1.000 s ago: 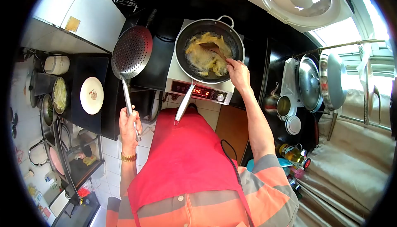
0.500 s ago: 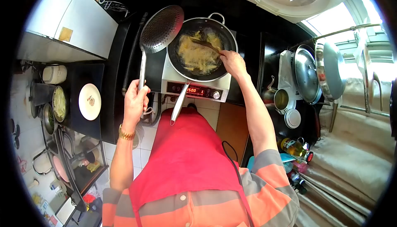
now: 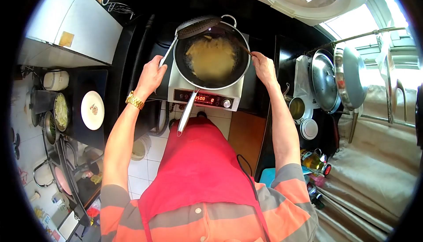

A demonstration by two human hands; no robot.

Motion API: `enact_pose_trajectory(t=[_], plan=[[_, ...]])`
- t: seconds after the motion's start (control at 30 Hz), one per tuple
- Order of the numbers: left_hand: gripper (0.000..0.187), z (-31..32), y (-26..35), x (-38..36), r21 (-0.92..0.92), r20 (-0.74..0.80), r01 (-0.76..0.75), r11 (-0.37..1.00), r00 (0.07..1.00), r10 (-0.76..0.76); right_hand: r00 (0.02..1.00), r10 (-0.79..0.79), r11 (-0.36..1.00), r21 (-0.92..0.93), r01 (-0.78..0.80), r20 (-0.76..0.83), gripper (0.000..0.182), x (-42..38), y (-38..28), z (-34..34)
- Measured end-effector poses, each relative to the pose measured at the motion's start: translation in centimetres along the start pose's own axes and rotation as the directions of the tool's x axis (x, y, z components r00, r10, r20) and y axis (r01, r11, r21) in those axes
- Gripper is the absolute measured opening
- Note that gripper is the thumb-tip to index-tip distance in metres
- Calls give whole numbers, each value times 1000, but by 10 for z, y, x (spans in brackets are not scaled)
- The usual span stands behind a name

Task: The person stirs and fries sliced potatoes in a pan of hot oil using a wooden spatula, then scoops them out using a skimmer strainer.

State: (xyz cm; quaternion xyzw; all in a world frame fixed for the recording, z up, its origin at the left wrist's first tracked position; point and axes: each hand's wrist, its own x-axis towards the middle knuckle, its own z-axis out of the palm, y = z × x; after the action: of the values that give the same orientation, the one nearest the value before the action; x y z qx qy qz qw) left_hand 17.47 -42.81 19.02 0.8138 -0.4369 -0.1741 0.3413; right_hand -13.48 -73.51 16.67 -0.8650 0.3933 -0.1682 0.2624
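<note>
A frying pan (image 3: 179, 68) of bubbling oil sits on an induction cooker (image 3: 238, 96) with a lit red display. In its oil lie pale yellow food strips (image 3: 211, 59), blurred under the bubbles. My left hand (image 3: 151, 78) is closed round the metal handle of a perforated skimmer (image 3: 200, 26), whose tilted head hangs over the pan's far left rim. Beyond the pan's right rim, my right hand (image 3: 264, 69) grips a brown spatula (image 3: 242, 47); its far end reaches over the pan and is hard to make out.
The pan's long handle (image 3: 187, 112) points toward my red apron (image 3: 198, 162). On the left counter stand a white plate (image 3: 92, 116) and a bowl of shredded pale green food (image 3: 61, 112). Lids, a cup (image 3: 297, 107) and an oil bottle (image 3: 312, 159) are at the right.
The skimmer has swung right and tilted over the pan's far rim. My right hand has moved right and slightly down, drawing the spatula toward the pan's right edge.
</note>
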Motion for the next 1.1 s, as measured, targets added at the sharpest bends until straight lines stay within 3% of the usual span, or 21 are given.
enact_pose_trajectory(t=[0.27, 0.37, 0.6, 0.67, 0.7, 0.77, 1.0, 1.1], plan=[[37, 11, -6, 39, 98, 101, -68, 993, 993, 59, 997, -9, 999, -51, 13, 80, 32, 38, 11, -4], [33, 8, -5, 45, 92, 140, -60, 994, 989, 46, 982, 64, 997, -47, -57, 178, 31, 48, 12, -7], [27, -10, -25, 34, 118, 249, -95, 988, 966, 63, 938, 31, 999, -20, -25, 344, 31, 53, 30, -18], [26, -22, -12, 27, 71, 390, 192, 979, 898, -204, 931, 61, 998, -2, -65, 360, 30, 49, 34, -23], [26, -21, -13, 22, 71, 392, 192, 979, 897, -204, 921, 68, 997, 16, -81, 384, 31, 46, 37, -25], [21, -18, -15, 11, -48, 453, 372, 927, 835, -312, 902, 56, 995, 54, -87, 427, 32, 40, 45, -29], [19, -2, 6, -18, -241, 569, 617, 749, 715, -406, 818, 279, 926, 84, -367, 504, 33, -13, 26, -33], [18, 5, 15, -25, -262, 603, 675, 690, 673, -428, 825, 290, 909, 130, -396, 485, 33, -40, 5, -28]])
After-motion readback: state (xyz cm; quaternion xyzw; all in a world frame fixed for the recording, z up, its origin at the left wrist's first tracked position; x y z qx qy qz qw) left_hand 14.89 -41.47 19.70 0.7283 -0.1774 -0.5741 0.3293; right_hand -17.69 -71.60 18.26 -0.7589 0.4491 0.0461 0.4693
